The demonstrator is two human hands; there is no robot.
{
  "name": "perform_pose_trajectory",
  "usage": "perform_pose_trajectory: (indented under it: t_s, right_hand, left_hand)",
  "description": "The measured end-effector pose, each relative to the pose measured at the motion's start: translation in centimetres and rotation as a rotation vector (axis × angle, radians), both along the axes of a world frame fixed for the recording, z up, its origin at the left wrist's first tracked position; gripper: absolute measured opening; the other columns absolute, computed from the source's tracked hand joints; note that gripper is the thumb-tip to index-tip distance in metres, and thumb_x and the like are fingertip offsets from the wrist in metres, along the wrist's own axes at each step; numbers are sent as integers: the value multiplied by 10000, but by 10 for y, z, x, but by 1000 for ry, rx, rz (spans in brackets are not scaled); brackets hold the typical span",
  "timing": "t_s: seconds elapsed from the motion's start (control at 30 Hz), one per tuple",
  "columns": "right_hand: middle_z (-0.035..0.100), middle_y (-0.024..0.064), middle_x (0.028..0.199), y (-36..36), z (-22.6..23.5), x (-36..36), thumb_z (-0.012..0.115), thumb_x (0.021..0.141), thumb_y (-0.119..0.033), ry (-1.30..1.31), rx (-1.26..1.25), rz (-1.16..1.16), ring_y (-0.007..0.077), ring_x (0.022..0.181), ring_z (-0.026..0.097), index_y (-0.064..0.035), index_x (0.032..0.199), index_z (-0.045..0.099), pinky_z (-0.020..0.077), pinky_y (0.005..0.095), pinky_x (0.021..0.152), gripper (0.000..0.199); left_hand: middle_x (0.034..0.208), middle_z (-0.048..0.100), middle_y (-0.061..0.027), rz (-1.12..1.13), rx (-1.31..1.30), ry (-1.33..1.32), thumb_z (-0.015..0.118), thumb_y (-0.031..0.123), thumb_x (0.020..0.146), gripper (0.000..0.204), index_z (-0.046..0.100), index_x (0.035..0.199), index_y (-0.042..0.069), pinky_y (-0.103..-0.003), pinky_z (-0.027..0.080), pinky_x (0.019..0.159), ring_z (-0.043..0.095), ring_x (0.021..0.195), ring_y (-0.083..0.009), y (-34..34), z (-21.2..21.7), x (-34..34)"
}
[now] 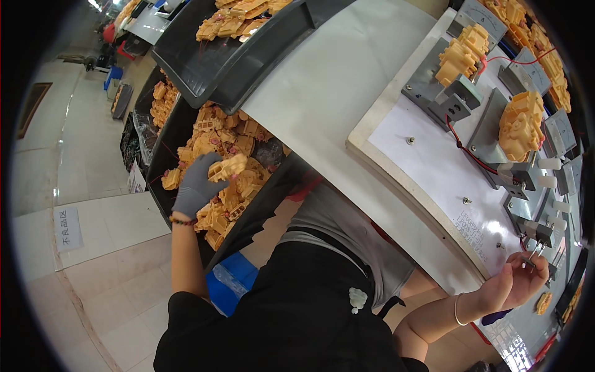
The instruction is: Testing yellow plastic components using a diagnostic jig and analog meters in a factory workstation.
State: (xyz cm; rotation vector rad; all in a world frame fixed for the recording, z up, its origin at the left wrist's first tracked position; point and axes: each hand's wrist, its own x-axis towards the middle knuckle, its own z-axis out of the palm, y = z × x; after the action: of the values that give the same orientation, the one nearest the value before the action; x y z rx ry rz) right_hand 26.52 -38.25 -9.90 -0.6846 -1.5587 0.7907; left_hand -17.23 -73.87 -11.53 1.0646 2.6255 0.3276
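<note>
My left hand [197, 186], in a grey glove, is at the left over a dark bin. Its fingers are closed on a yellow-orange plastic toy-like part [230, 166], held just above a heap of similar parts [217, 133]. My bare right hand [513, 284] is at the far right by the board's near corner. Its fingers are curled at a small metal clamp lever [537, 249] on a grey fixture, and the exact contact is partly hidden. Two more such yellow-orange parts, one farther back [458, 56] and one nearer [522, 127], sit upright on grey metal fixtures with red wires.
A white-topped board [409, 161] with small metal studs lies on the pale table [328, 80]. An empty-ended dark tray [248, 62] overhangs the table's left edge. Below are a blue container [232, 282] and the tiled floor. Gauge-like panels [480, 18] stand behind the fixtures.
</note>
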Motion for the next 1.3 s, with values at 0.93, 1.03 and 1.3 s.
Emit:
perform_pose_trajectory:
  t_s: [0.93, 1.03, 1.3]
  right_hand:
    - [630, 113, 957, -10, 15, -11, 626, 638, -21, 10, -67, 77, 126, 731, 595, 32, 1177, 539, 426, 225, 623, 549]
    - [625, 101, 931, -9, 11, -14, 613, 625, -15, -3, -49, 54, 118, 703, 591, 33, 1162, 548, 418, 226, 607, 543]
    - [597, 65, 808, -7, 14, -20, 602, 589, -49, 7, 6, 14, 117, 622, 557, 38, 1043, 584, 397, 235, 567, 462]
  left_hand:
    - [638, 503, -30, -861, -333, -85, 659, 363, 785, 300, 599, 737, 73, -324, 341, 503, 407, 545, -156, 519, 203, 256]
    - [569, 413, 24, -540, -410, -97, 647, 341, 800, 270, 494, 637, 190, -302, 277, 469, 335, 488, -129, 539, 183, 281]
    - [512, 449, 57, -1061, -531, -477, 520, 320, 874, 263, 519, 636, 210, -256, 252, 402, 327, 398, -96, 559, 153, 246]
